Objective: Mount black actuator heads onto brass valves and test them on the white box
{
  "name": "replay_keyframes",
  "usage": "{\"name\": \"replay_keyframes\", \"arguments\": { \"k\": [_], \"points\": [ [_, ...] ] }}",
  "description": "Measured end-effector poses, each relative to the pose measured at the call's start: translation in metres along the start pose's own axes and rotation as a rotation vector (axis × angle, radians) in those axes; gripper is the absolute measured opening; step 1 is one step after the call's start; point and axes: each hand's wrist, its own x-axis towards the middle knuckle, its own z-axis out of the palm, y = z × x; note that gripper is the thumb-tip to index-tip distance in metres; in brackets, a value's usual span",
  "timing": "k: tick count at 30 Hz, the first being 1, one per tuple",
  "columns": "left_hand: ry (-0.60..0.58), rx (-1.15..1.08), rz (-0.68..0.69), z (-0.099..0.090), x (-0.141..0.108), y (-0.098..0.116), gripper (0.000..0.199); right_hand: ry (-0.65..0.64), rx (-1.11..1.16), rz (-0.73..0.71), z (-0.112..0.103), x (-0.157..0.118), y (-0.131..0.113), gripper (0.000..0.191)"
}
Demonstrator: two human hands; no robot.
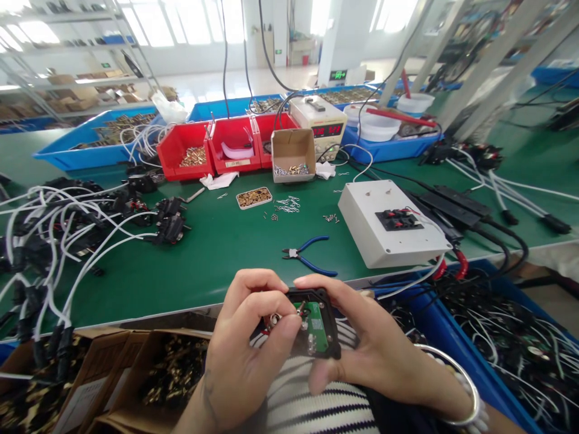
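A black plastic housing with a green circuit board [319, 330] in it is held up in front of my body, just off the table's front edge. My right hand [368, 337] wraps around its right side, thumb below and fingers along the top. My left hand [257, 337] is at the housing's left side, with thumb and index finger pinched over a small metal part [300, 310] at the board. Whether that part is loose or fixed is hard to see. Beyond my hands, blue-handled cutting pliers [310, 256] lie on the green table.
A grey box [391, 223] with switches stands at right. Small pins and clips [288, 205] lie near a tray of brass parts [254, 198]. Red bins [185, 150], a cardboard box [293, 150] and a power supply [316, 123] line the back. White cables [90, 223] crowd the left.
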Motion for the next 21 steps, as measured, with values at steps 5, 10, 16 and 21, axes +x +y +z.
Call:
{"name": "replay_keyframes", "arguments": {
  "k": [5, 10, 16, 21],
  "points": [
    [0.027, -0.027, -0.058, 0.002, -0.001, 0.002, 0.010, 0.003, -0.083, 0.005, 0.002, 0.001, 0.000, 0.075],
    [0.086, -0.083, -0.037, 0.004, -0.005, -0.006, 0.020, 0.064, -0.265, -0.041, 0.006, -0.002, 0.001, 0.074],
    [0.071, 0.184, 0.089, 0.002, 0.000, -0.005, 0.017, 0.121, -0.455, -0.248, 0.011, 0.002, 0.007, 0.052],
    [0.072, 0.343, 0.147, 0.000, 0.005, -0.004, 0.017, 0.159, -0.616, -0.290, 0.014, 0.003, 0.010, 0.045]
  ]
}}
